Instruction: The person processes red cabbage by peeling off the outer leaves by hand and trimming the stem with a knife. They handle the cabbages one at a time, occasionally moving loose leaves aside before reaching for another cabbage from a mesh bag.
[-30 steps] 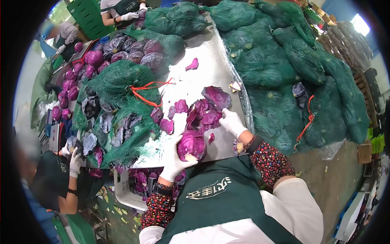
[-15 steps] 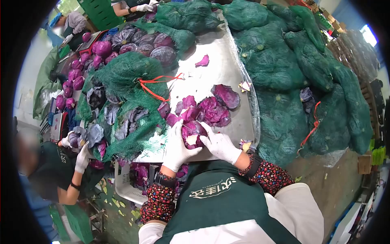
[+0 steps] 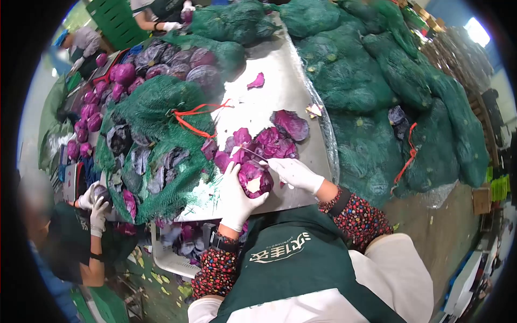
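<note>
In the head view, my left hand (image 3: 239, 200), in a white glove, is wrapped round the left side of a red cabbage (image 3: 259, 177). The cabbage's pale cut stem end faces up. My right hand (image 3: 295, 173), also gloved, is just right of the cabbage, apart from it. Its fingers are closed on a knife (image 3: 254, 154), whose thin blade points left above the cabbage; the handle is hidden in the glove. Loose purple leaves (image 3: 274, 144) lie in a heap on the metal table (image 3: 293, 70) just beyond my hands.
A green mesh bag (image 3: 156, 102) with a red tie sits at the left, cabbages piled behind it. Full mesh bags (image 3: 350, 75) line the right. Below the table edge is a white crate (image 3: 168, 257) of leaves. Co-workers stand left and at the back; one's gloved hand (image 3: 98, 215) holds a cabbage.
My right hand has drawn away from the cabbage to the right, and the knife blade now shows. My left hand still holds the cabbage. The whole view has shifted slightly.
</note>
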A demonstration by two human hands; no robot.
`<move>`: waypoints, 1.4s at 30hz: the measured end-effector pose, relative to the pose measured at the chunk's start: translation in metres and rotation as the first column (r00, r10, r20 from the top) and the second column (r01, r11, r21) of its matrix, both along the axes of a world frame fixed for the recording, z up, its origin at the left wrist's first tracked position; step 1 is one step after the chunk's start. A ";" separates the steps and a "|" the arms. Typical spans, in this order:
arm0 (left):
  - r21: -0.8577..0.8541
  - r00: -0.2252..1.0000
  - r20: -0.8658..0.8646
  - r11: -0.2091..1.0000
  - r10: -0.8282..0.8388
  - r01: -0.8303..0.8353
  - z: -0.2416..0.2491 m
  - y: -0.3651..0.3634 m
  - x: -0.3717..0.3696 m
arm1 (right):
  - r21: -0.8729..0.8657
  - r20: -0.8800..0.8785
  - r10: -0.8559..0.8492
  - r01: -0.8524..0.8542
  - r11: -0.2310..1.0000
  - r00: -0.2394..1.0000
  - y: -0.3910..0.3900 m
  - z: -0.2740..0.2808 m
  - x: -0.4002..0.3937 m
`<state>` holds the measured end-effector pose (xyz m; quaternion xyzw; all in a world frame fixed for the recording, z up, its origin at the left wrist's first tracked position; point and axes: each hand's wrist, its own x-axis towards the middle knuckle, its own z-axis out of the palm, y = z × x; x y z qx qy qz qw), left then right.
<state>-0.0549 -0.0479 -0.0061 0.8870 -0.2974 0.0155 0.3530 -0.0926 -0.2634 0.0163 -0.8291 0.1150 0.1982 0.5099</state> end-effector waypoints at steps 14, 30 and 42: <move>-0.067 0.994 -0.094 0.996 0.057 -0.064 -0.007 -0.012 -0.011 | -0.441 0.453 0.001 0.223 0.869 0.891 0.026 -0.019 0.005; 0.006 0.999 -0.036 1.000 -0.001 0.001 0.008 -0.013 -0.004 | -0.282 0.177 0.110 -0.057 0.958 0.978 0.019 0.013 -0.009; -0.035 0.999 0.012 0.998 -0.051 0.051 0.002 -0.009 -0.020 | 0.416 -0.108 0.001 0.044 0.908 0.994 -0.001 0.000 -0.010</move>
